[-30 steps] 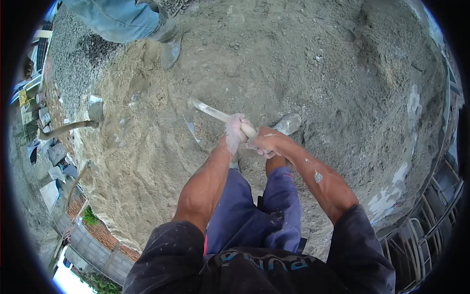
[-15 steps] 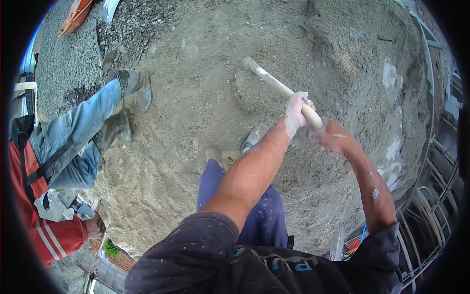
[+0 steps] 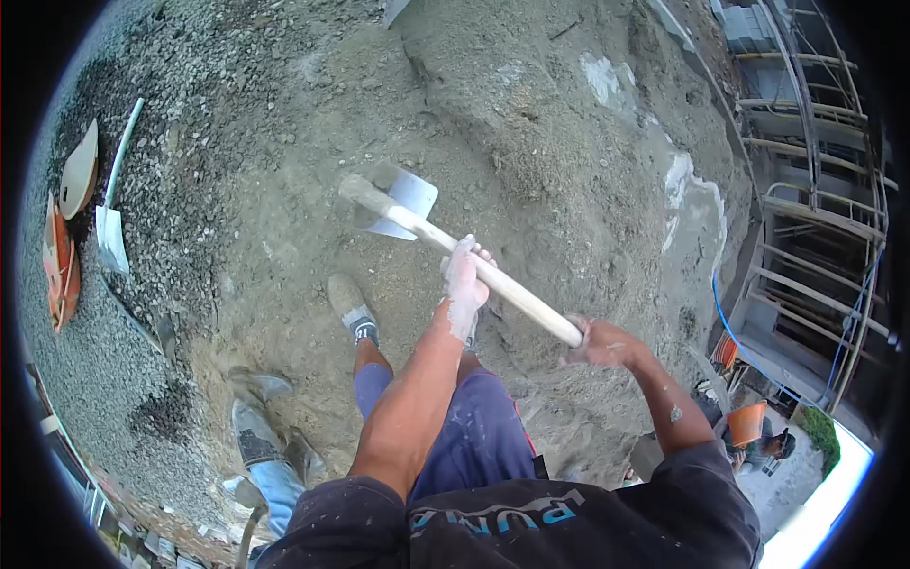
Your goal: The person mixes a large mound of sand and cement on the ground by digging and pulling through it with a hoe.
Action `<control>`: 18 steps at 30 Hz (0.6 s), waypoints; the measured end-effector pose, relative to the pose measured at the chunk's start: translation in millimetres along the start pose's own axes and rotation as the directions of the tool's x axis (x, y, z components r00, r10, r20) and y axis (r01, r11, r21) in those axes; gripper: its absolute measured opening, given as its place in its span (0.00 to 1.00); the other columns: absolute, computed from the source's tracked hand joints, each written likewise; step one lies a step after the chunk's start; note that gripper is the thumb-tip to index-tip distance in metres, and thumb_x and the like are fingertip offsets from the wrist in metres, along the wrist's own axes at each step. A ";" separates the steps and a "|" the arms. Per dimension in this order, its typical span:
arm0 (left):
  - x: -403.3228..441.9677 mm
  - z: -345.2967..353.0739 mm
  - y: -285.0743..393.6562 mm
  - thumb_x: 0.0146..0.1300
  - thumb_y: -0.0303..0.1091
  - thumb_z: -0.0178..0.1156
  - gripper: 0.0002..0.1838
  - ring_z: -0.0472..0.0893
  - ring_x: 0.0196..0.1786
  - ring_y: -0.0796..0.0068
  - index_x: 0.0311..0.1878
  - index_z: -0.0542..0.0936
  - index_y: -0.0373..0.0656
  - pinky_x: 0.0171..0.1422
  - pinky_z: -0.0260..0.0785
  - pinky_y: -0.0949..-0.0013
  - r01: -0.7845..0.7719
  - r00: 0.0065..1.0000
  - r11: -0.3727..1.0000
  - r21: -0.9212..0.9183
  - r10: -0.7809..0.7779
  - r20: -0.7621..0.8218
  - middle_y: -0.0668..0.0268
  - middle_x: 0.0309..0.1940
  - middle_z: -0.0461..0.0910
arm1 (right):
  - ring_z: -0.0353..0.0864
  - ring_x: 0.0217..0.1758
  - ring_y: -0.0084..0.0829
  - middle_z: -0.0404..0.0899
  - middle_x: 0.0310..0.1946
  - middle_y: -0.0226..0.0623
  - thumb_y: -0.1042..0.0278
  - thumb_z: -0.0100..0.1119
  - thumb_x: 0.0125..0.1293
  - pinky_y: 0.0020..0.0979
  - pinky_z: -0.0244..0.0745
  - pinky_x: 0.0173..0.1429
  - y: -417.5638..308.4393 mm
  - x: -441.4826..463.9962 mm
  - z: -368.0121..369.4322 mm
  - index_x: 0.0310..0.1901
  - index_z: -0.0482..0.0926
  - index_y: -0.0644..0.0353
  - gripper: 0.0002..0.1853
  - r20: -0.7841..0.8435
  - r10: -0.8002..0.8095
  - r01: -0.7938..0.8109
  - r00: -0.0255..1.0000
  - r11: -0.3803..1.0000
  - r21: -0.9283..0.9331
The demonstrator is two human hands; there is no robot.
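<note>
A hoe's pale wooden handle [image 3: 517, 292] runs slantwise in front of me, its metal blade [image 3: 413, 197] at the upper left end over grey, sandy ground [image 3: 313, 228]. My left hand [image 3: 464, 277], coated in pale dust, is wrapped round the middle of the handle. At the handle's lower right end is my right hand [image 3: 603, 343], its fingers closed round the tip. My shoe [image 3: 351, 302] stands on the ground below the blade.
A shovel [image 3: 111, 239] and an orange object [image 3: 62, 275] lie on gravel at the left. A co-worker's boot [image 3: 254, 431] is at lower left. Wooden framing [image 3: 815, 223] stands at the right. Another person [image 3: 764, 448] is near an orange bucket [image 3: 747, 424] at lower right.
The view has turned right. The hoe's blade now shows, and my hands are farther apart on the handle. The co-worker in red is now mostly out of view at lower left.
</note>
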State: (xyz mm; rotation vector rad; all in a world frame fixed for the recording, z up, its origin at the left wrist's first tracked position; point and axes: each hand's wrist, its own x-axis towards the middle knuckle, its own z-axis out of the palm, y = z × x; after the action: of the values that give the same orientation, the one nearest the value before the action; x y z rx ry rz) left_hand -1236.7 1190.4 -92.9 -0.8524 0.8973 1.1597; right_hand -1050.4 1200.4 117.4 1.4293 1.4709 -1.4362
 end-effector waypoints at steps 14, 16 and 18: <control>75.3 -180.3 305.2 0.64 0.36 0.58 0.11 0.67 0.14 0.78 0.28 0.68 0.47 0.16 0.63 0.71 0.136 0.888 0.840 0.526 0.131 -0.440 0.72 0.15 0.67 | 0.69 0.15 0.22 0.71 0.17 0.28 0.60 0.62 0.57 0.26 0.61 0.18 -246.3 317.8 214.7 0.30 0.74 0.60 0.12 0.343 -0.239 -0.200 0.909 0.473 0.858; 86.0 -137.2 238.8 0.64 0.32 0.54 0.08 0.66 0.13 0.76 0.31 0.68 0.46 0.14 0.62 0.69 0.196 0.864 0.772 0.605 0.155 -0.479 0.73 0.14 0.64 | 0.69 0.16 0.20 0.70 0.18 0.26 0.65 0.63 0.59 0.24 0.60 0.16 -201.6 299.1 177.4 0.34 0.74 0.59 0.09 0.325 -0.140 -0.270 0.935 0.310 0.911; 95.1 -100.9 171.4 0.60 0.25 0.55 0.03 0.68 0.14 0.75 0.33 0.70 0.42 0.14 0.63 0.69 0.131 0.884 0.876 0.463 0.108 -0.454 0.69 0.15 0.65 | 0.68 0.17 0.18 0.71 0.18 0.24 0.62 0.62 0.60 0.22 0.59 0.17 -143.9 278.8 140.2 0.33 0.74 0.55 0.09 0.315 -0.100 -0.245 0.944 0.427 0.870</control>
State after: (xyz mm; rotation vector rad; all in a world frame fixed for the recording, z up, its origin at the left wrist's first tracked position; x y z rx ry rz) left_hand -1403.1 1167.7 -235.8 -0.7236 1.5084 0.6614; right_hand -1280.5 1167.0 -135.7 1.6484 0.2909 -2.4551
